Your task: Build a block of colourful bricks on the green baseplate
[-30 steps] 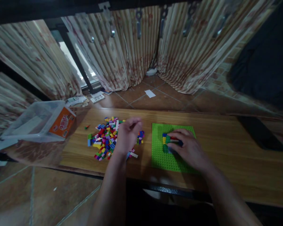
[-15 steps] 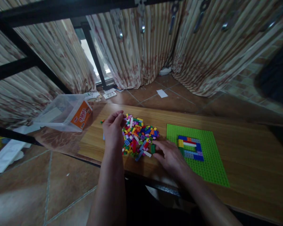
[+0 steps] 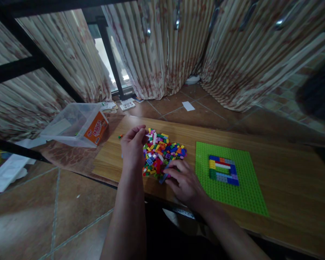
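A heap of small coloured toy bricks (image 3: 158, 153) lies on the wooden board. My left hand (image 3: 133, 144) is at the heap's left edge, thumb and fingertips pinched together; whatever they hold is too small to make out. At the lower right of the heap is my right hand (image 3: 184, 182), its bent fingers apart and reaching over the bricks. Its fingertips are at a long grey-blue brick (image 3: 163, 178), partly covering it. Right of this hand lies a green baseplate (image 3: 233, 200), bearing a rectangular ring of bricks (image 3: 234, 173) in blue, grey, yellow, green and orange, with red and white inside.
A clear plastic box (image 3: 66, 121) with an orange label stands left of the wooden board (image 3: 287, 177). One small loose brick (image 3: 120, 137) lies left of the heap. Curtains (image 3: 157, 54) hang behind, and a white paper (image 3: 188, 105) is on the tiled floor.
My right hand has moved left, away from a dark green brick at the heap's edge to the long grey-blue one. My left hand stays pinched, and the view has shifted slightly.
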`<state>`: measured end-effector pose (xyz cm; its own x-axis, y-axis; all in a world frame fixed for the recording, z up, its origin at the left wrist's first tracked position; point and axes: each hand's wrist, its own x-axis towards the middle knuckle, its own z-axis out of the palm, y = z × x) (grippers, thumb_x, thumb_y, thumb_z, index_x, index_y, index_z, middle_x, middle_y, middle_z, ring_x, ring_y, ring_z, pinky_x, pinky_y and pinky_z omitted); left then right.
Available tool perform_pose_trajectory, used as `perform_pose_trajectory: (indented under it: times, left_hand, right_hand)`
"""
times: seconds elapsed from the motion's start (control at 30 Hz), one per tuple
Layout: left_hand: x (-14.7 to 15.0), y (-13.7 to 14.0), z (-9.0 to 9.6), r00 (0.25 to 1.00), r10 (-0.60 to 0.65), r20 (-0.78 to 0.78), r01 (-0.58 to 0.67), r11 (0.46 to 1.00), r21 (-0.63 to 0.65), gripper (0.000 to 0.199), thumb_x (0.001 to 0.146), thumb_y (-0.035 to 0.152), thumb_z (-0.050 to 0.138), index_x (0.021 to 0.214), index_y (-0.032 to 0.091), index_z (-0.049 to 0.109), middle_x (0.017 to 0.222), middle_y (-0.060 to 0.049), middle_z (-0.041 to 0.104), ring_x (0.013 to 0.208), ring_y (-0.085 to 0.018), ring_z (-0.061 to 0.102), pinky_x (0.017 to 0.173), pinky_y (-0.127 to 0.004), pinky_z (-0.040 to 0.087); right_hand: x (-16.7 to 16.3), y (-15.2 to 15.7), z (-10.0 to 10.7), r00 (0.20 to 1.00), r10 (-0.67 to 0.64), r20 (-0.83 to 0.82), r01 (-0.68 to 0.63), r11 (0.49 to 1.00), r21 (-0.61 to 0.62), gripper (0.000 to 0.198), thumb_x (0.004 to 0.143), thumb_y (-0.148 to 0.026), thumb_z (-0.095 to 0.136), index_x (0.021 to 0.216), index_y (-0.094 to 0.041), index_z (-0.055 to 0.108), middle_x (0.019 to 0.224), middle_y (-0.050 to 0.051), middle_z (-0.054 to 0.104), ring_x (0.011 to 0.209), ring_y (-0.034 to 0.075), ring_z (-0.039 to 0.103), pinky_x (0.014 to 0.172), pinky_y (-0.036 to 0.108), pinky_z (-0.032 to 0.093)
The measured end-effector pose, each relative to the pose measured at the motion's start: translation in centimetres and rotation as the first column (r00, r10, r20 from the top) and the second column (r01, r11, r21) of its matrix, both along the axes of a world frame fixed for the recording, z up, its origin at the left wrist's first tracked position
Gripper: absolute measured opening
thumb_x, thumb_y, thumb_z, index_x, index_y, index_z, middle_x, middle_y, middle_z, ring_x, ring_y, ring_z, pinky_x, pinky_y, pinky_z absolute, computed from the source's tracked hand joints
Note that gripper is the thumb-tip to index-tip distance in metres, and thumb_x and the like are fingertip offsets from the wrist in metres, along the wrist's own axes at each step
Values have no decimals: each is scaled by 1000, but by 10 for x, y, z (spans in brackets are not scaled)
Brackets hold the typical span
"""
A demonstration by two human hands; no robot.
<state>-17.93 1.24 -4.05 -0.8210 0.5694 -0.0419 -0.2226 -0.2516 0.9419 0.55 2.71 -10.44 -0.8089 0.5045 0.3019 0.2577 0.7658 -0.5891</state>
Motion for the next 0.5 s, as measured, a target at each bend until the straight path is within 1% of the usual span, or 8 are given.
perform_pose_trajectory:
  times: [0.23, 0.37, 0.5]
  left_hand:
    - [0, 0, 1, 1000, -8, 4, 8, 1000, -5, 22, 59, 24, 71, 78, 13, 66, 66, 1, 61, 52, -5, 49, 53, -18, 38]
    - [-1, -1, 1, 1000, -14, 3, 14, 1000, -12, 23, 59, 25, 72, 79, 13, 66, 66, 1, 62, 54, -5, 51, 54, -17, 39]
    - [0, -1, 3, 1000, -25, 1, 25, 999, -39, 25, 58, 25, 72, 79, 13, 66, 67, 1, 62, 53, -5, 51, 54, -18, 39]
  right_hand:
    - [-8, 2, 0, 997, -5, 73, 1, 999, 44, 12, 81, -19, 64, 93, -20, 67, 113, 10, 57, 103, 26, 50, 87, 44, 45]
    - [-9, 6, -3, 997, -9, 72, 3, 996, 86, 9, 82, -19, 65, 91, -20, 67, 117, 10, 55, 106, 27, 48, 90, 46, 43]
    - [-10, 8, -1, 998, -35, 54, 31, 997, 75, 6, 84, -19, 63, 90, -20, 64, 121, 10, 55, 109, 27, 48, 92, 44, 42]
